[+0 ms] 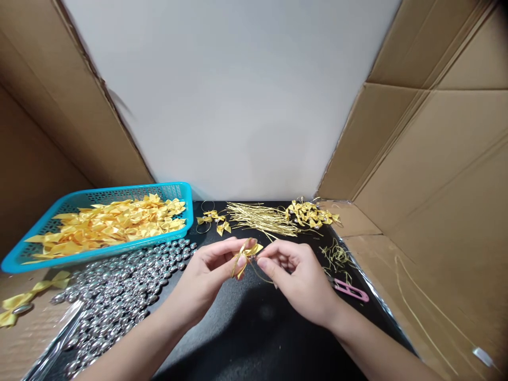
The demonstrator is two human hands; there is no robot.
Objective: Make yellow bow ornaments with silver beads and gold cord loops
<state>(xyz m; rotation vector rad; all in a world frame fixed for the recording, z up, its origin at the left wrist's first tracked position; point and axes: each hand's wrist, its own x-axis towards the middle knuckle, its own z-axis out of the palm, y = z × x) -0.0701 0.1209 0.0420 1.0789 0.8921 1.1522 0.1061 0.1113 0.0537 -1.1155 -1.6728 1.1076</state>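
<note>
My left hand [214, 267] is closed on a small yellow ribbon bow [251, 251], pinching it between thumb and fingers above the black table. A thin gold cord [260, 275] loops from the bow and runs under toward the other hand. Just right of the bow, my right hand [293, 270] pinches the gold cord close against it, thumb on forefinger. The exact spot where the cord meets the bow is partly hidden by my fingertips.
A blue basket [189, 211] of yellow bows stands at left, with silver beads [119, 296] before it. Behind my hands lie cut gold cords [262, 218] and finished bows [309, 212]. Cord scraps [336, 255] and a pink-handled tool [351, 290] are at right. Cardboard walls flank the table.
</note>
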